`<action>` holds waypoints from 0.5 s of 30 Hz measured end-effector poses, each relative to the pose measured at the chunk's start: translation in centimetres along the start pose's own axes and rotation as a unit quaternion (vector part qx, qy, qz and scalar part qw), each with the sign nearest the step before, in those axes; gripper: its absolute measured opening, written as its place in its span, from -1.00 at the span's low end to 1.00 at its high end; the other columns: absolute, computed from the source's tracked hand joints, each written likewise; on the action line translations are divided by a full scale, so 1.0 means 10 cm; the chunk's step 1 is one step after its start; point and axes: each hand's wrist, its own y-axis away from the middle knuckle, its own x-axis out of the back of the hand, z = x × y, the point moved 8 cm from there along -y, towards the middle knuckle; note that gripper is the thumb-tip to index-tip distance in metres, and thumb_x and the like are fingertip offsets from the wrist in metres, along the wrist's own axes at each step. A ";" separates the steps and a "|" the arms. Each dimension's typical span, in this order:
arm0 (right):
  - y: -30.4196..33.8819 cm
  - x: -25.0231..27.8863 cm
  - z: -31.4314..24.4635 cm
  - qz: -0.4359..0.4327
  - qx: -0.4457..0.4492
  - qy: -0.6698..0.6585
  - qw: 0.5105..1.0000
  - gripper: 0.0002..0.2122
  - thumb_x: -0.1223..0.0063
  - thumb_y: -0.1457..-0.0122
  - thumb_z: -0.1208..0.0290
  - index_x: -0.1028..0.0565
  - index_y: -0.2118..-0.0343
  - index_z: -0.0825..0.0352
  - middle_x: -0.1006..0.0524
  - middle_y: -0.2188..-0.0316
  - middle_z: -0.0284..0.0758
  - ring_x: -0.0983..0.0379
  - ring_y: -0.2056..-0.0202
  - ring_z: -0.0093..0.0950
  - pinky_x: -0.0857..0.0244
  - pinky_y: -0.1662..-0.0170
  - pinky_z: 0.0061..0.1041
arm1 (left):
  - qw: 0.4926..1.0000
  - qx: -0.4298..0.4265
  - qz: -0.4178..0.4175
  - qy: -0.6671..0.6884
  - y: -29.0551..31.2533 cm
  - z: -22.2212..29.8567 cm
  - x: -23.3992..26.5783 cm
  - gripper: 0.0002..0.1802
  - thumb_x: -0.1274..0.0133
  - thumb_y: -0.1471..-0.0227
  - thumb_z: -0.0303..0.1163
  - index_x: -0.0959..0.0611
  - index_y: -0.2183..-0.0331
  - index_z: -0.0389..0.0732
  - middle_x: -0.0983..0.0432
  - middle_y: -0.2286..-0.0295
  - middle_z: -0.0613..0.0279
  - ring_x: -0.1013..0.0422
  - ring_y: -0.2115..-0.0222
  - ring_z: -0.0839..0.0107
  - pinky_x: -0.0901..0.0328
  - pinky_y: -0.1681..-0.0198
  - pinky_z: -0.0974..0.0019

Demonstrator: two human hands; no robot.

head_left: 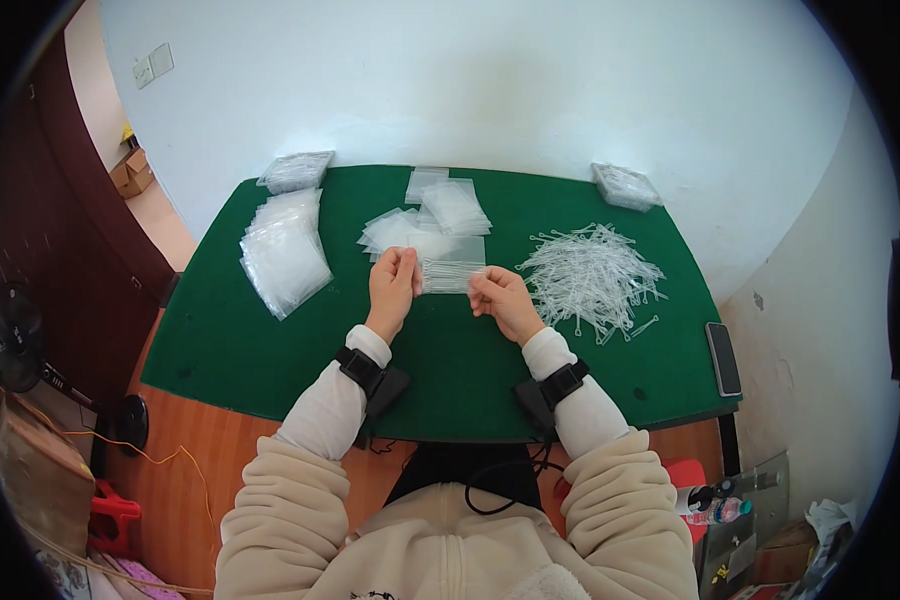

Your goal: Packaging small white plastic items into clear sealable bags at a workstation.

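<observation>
Between both hands, over the middle of the table, is a clear plastic bag [455,283] with several thin, pale looped sticks lying side by side in its lower part. My left hand [396,285] is closed on the bag's left edge. The right edge is pinched between the thumb and fingers of my right hand [507,299]. Just beyond lie loose clear bags [454,207], partly overlapping. To the right of my right hand spreads a heap of clear looped sticks [595,277]. A fanned stack of clear bags [283,250] lies on the left.
The green-topped table [270,362] meets the white wall at its back edge. Packed clear bundles stand at its back left [298,171] and back right [626,186]. A phone [723,359] lies by the right edge. On the floor at left stands a black fan [18,330].
</observation>
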 end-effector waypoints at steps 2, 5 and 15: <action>-0.02 0.05 0.01 0.004 0.002 0.001 1.000 -0.88 -0.01 -0.12 0.37 -0.41 0.47 0.29 -0.44 0.57 -0.43 -0.34 0.58 -0.66 -0.27 0.50 -0.66 | 1.000 0.014 -0.002 0.013 -0.01 -0.04 -0.01 -0.76 0.14 -0.14 -0.28 -0.40 0.49 -0.23 -0.26 0.72 0.40 -0.14 0.74 0.66 -0.06 0.68 0.55; -0.03 0.03 0.02 -0.008 0.006 -0.016 1.000 -0.88 -0.02 -0.11 0.38 -0.41 0.47 0.29 -0.44 0.57 -0.43 -0.34 0.58 -0.66 -0.27 0.50 -0.66 | 0.998 0.042 -0.004 0.038 -0.02 -0.13 0.01 -0.79 0.13 -0.14 -0.30 -0.43 0.41 -0.25 -0.26 0.72 0.40 -0.15 0.73 0.65 -0.06 0.67 0.55; -0.07 0.24 0.03 0.060 0.020 -0.004 0.998 -0.86 -0.06 -0.08 0.34 -0.44 0.47 0.31 -0.45 0.55 -0.43 -0.33 0.57 -0.69 -0.29 0.49 -0.67 | 0.957 -0.094 -0.053 -0.268 0.03 0.19 -0.05 -0.52 -0.01 0.05 -0.49 -0.36 0.02 -0.15 -0.33 0.25 0.14 -0.34 0.39 0.41 -0.26 0.36 0.42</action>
